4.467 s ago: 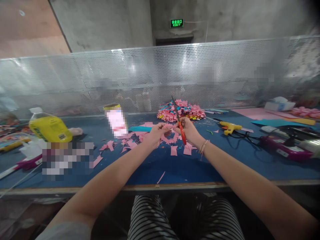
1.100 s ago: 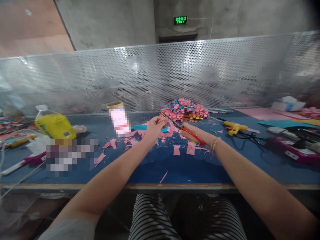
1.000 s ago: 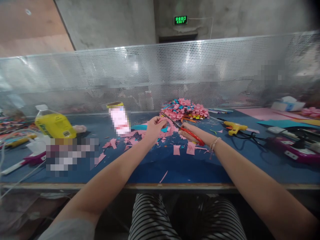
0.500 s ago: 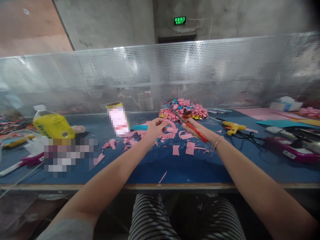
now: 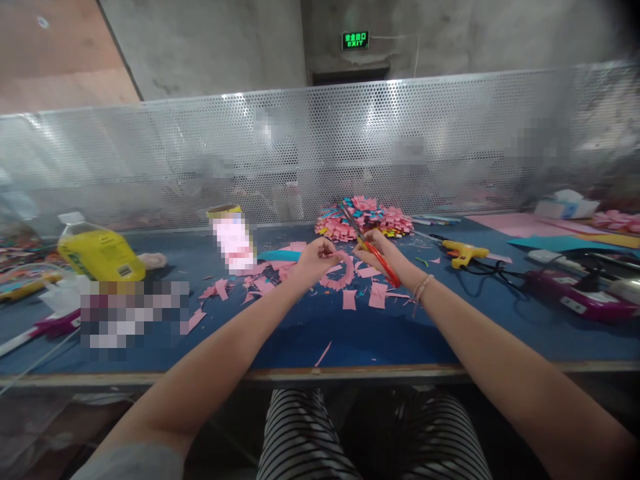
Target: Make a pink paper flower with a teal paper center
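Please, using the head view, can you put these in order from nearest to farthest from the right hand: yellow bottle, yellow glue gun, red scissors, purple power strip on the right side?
1. Red scissors: in the right hand.
2. Yellow glue gun: right of the hand.
3. Purple power strip: farther right.
4. Yellow bottle: far left, beyond the left hand.

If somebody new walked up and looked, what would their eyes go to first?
Probably the big fluffy pile of mostly pink paper, with some blue, at the back of the table. Next might come the scissors with red handles in the right hand, then the bright yellow bottle over on the left.
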Motion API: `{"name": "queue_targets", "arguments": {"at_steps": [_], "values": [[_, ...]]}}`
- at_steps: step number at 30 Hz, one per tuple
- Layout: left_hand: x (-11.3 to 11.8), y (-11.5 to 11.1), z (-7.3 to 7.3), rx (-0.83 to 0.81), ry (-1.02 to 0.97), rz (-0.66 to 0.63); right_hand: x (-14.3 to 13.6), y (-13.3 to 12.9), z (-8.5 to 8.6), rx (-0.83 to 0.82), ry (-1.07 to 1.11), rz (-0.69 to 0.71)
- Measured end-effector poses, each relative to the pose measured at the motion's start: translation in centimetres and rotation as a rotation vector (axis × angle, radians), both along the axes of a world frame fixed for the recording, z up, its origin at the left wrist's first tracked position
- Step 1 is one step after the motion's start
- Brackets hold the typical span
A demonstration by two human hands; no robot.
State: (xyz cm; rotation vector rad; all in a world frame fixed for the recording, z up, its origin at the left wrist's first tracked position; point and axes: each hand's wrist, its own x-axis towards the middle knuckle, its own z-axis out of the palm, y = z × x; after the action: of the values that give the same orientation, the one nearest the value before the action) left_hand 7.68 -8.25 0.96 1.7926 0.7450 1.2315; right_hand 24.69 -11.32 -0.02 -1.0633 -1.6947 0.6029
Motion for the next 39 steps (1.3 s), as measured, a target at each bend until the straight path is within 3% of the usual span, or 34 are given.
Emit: {"name": "queue_targets", "arguments": {"at_steps": [9,16,23,33,36,39], "values": [[0.3,-0.4,-0.2,0.016,0.07,-0.05,-1.1,0.7,-0.7,-0.101,0.081,0.032],[0.4,-0.7,0.2,-0.127,-0.086,-0.029,-1.4,0.9,-1.1,-0.119,0.211,0.008],[0.1,-0.7,0.0,-0.191,-0.302,-0.178,-1.8,0.1,-0.1,-0.181,0.465,-0.026],[1.1,-0.3,-1.4,-0.133,-0.183,-0.052,-2.3,-0.2,-0.3,-0.208,0.493,0.017],[0.9,-0.1,-1.2,-0.106,-0.192,0.013,-2.1,0.0,-0.7,-0.139,0.414,0.018],[0.6,0.1,-0.9,-0.178,-0.296,0.062,-1.7,0.3,-0.9,-0.124,0.281,-0.057]]}}
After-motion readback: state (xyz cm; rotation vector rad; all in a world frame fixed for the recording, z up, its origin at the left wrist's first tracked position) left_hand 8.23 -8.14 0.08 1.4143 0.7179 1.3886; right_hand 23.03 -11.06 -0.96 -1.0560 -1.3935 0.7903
